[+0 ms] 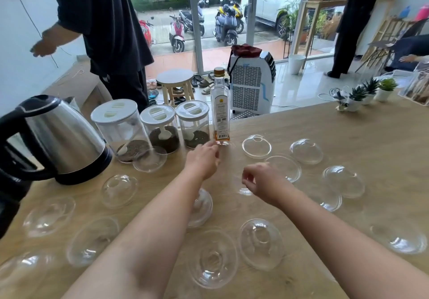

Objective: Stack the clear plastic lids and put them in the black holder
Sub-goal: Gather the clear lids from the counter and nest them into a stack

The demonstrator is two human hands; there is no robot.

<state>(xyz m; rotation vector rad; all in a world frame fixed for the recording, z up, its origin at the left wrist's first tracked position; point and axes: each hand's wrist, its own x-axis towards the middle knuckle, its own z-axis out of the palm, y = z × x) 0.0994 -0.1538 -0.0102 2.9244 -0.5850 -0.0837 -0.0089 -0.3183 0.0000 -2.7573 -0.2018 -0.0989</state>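
Note:
Several clear dome lids lie scattered on the wooden table (pixel 348 126), among them a lid (pixel 256 146) and a lid (pixel 306 151) at the back, a lid (pixel 119 190) on the left and a lid (pixel 261 244) near me. My left hand (pixel 204 159) reaches forward, its fingertips at the rim of a small lid (pixel 224 144) in front of a bottle; whether it grips is unclear. My right hand (pixel 262 180) is curled over a blurred clear lid (pixel 245 191). No black holder is in view.
A steel kettle (pixel 67 140) stands at the left. Three white-capped jars (pixel 161 126) and a tall clear bottle (pixel 220 105) line the table's far edge. Small potted plants (pixel 371 92) sit at the far right. A person in black (pixel 104 19) stands beyond the table.

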